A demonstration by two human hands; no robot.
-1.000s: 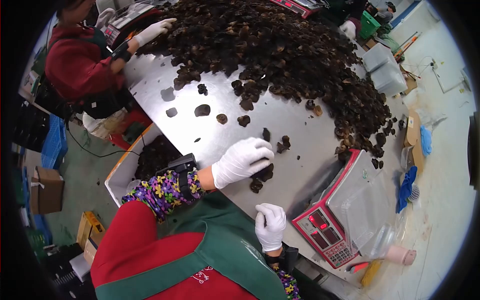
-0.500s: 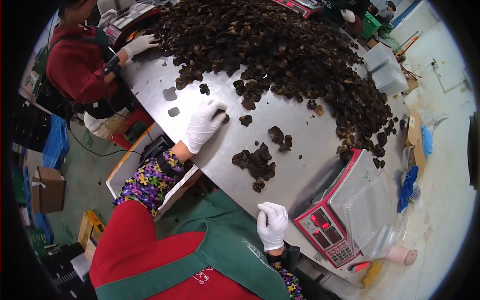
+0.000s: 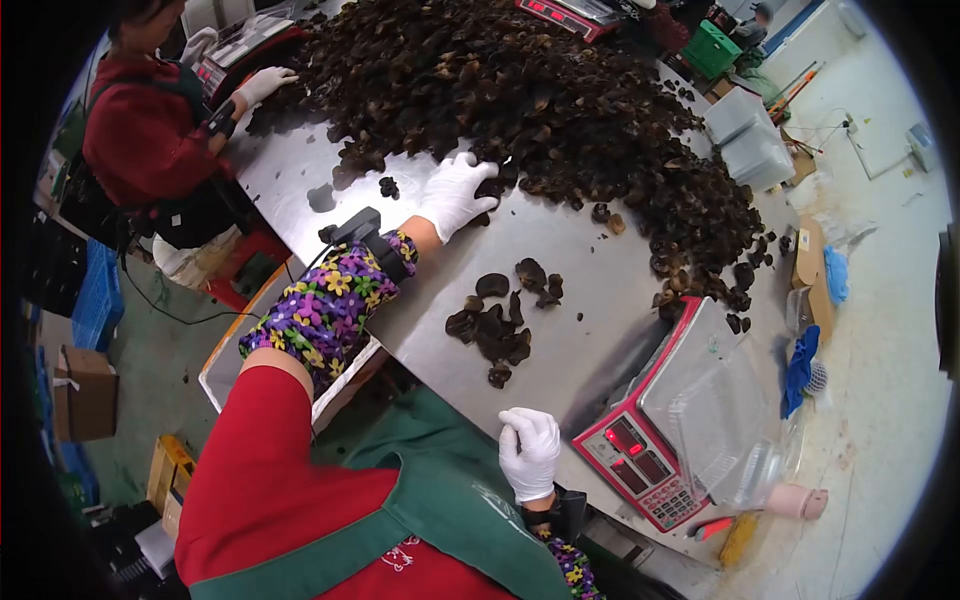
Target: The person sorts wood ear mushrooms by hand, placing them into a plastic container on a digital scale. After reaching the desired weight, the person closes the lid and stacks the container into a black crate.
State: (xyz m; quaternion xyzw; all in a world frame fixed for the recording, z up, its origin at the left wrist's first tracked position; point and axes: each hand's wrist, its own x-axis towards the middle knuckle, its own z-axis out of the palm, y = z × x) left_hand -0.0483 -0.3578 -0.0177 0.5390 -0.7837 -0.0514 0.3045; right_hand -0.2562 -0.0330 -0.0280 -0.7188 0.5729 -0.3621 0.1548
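Dark brown wood ear mushrooms lie in a large heap [image 3: 500, 95] on a metal table [image 3: 420, 325]. My left hand [image 3: 455, 197], in a white glove, reaches to the heap's near edge. Its fingers curl over a dark wood ear mushroom [image 3: 488, 188], which they partly hide. Closer to me is a small loose group of wood ear mushrooms [image 3: 492, 335], with a rounded piece [image 3: 492, 285] at its far side. By the front edge, my gloved right hand [image 3: 530, 455] is held with its fingers folded in, and nothing shows in it.
A red scale [image 3: 640, 465] with a clear plastic container [image 3: 720, 430] stands right of my right hand. Clear tubs [image 3: 750, 140] sit at the far right. Another person [image 3: 150, 140] reaches into the heap at the left. A second scale [image 3: 570, 15] stands at the back.
My left hand has moved forward and right, to the heap's edge. A rounded wood ear mushroom now lies at the small group's far side. My right hand stays curled; the view has shifted slightly.
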